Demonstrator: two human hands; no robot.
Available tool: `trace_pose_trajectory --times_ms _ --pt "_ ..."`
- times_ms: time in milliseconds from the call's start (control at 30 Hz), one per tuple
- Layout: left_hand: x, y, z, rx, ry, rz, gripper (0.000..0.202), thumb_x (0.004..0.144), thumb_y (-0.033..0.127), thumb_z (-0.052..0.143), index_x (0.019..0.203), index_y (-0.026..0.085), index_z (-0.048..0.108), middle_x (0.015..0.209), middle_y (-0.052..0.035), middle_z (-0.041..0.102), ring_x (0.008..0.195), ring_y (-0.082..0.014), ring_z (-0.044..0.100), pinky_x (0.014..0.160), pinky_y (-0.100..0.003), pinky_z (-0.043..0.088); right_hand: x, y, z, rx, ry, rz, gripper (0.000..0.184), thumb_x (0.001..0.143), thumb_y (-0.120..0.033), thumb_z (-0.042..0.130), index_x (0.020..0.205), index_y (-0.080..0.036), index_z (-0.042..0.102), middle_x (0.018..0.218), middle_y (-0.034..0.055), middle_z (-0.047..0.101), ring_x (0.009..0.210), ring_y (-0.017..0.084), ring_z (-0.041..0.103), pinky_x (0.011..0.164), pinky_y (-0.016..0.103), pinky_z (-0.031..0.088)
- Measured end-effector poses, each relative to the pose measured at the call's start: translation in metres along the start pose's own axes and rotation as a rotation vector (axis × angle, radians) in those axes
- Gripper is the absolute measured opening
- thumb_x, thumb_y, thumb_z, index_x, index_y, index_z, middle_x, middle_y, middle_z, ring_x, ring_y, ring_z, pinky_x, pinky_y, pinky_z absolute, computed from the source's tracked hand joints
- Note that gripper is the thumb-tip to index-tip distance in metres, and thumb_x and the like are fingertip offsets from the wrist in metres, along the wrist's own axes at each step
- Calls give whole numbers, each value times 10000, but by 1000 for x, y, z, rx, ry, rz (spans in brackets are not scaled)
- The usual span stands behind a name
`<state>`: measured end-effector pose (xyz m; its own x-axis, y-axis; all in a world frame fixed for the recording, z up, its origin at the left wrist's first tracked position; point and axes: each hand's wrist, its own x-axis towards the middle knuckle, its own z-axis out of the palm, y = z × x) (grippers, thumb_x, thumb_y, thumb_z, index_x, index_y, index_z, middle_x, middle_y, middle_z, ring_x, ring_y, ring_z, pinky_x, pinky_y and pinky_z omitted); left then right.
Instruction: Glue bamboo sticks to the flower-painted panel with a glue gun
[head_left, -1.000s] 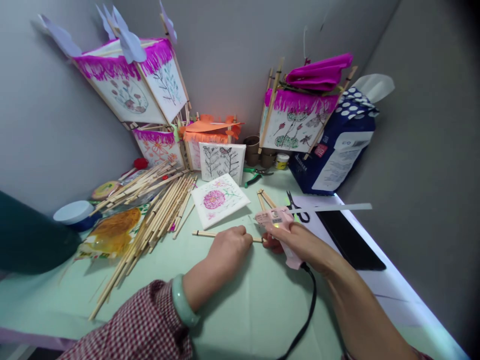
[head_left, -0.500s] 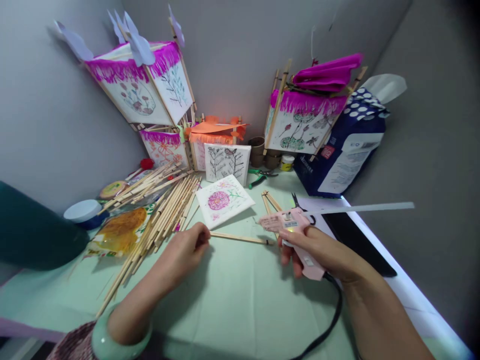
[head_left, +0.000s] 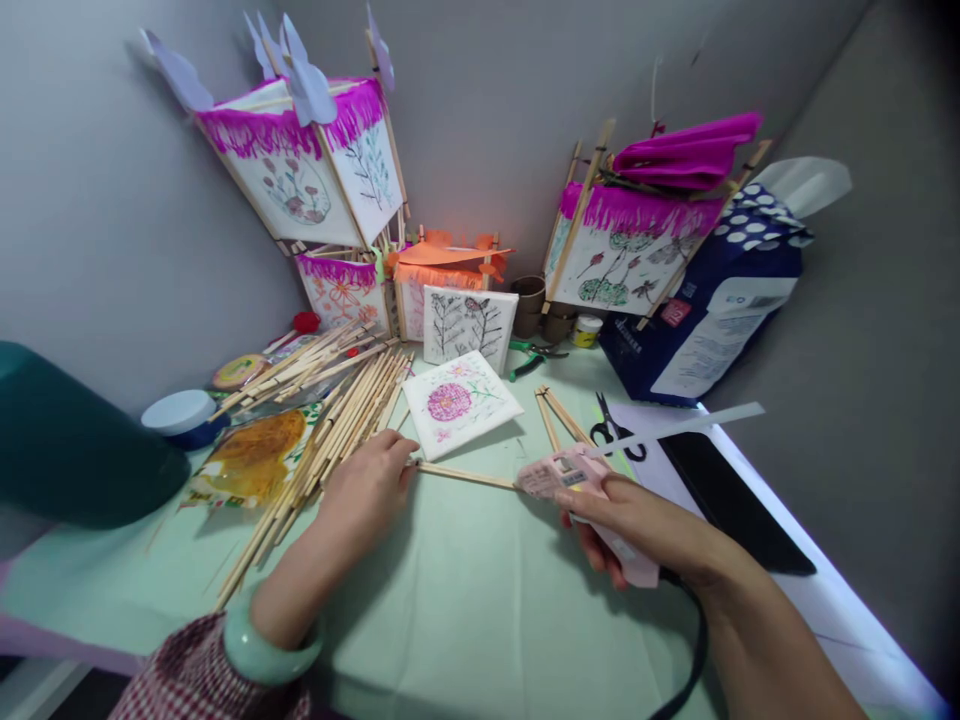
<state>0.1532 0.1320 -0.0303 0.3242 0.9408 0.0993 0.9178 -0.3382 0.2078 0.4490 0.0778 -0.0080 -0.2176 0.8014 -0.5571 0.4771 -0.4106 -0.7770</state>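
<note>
My right hand (head_left: pixel 630 525) is wrapped round a pink glue gun (head_left: pixel 566 472), with a long pale glue stick (head_left: pixel 690 424) poking out of its back. The gun's nozzle is at the right end of a thin wooden stick (head_left: pixel 465 474); whether it touches I cannot tell. My left hand (head_left: pixel 373 482) pinches the stick's left end just above the table. Behind the stick lies a white square panel (head_left: pixel 471 425) with a pink flower drawing. A bundle of wooden sticks (head_left: pixel 330 450) lies beside my left hand. Two joined sticks (head_left: pixel 551 425) rest behind the gun.
Black scissors (head_left: pixel 616 432) and a dark flat object (head_left: pixel 735 500) lie at the right. Green-handled pliers (head_left: pixel 531 358) sit further back. Paper lanterns (head_left: pixel 296 200) and a blue tissue pack (head_left: pixel 697 310) stand along the wall. A dark green cylinder (head_left: pixel 82 440) is at the left.
The glue gun has come down and its nozzle is now at the stick's right end. My left hand still pinches the other end. The view has shifted slightly.
</note>
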Motion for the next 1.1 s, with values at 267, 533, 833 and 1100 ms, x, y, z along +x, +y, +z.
trace_pose_trajectory --times_ms 267,533,833,1100 --pt "11 -4 5 -112 5 74 268 898 172 497 870 175 763 934 -94 715 867 -225 655 810 -341 471 7 0 6 1 23 -11 476 859 -638 528 713 -185 552 517 32 619 364 96 522 342 189 374" --pt "10 -2 7 -108 18 79 299 899 152 480 853 173 776 927 -95 717 862 -223 655 800 -336 469 8 -6 12 35 20 -18 457 836 -613 554 697 -178 541 495 20 600 350 97 516 338 196 374" --pt "9 -1 7 -81 26 61 311 899 155 473 844 185 778 930 -90 719 851 -221 656 769 -328 466 15 -7 19 44 -2 -47 451 840 -616 565 702 -190 521 487 8 598 350 97 517 337 188 381" --pt "11 -5 11 -98 19 63 316 895 159 483 824 202 788 927 -85 724 843 -214 654 775 -324 455 10 -5 10 74 -7 -11 482 816 -667 561 749 -191 534 495 2 605 353 89 516 334 173 349"
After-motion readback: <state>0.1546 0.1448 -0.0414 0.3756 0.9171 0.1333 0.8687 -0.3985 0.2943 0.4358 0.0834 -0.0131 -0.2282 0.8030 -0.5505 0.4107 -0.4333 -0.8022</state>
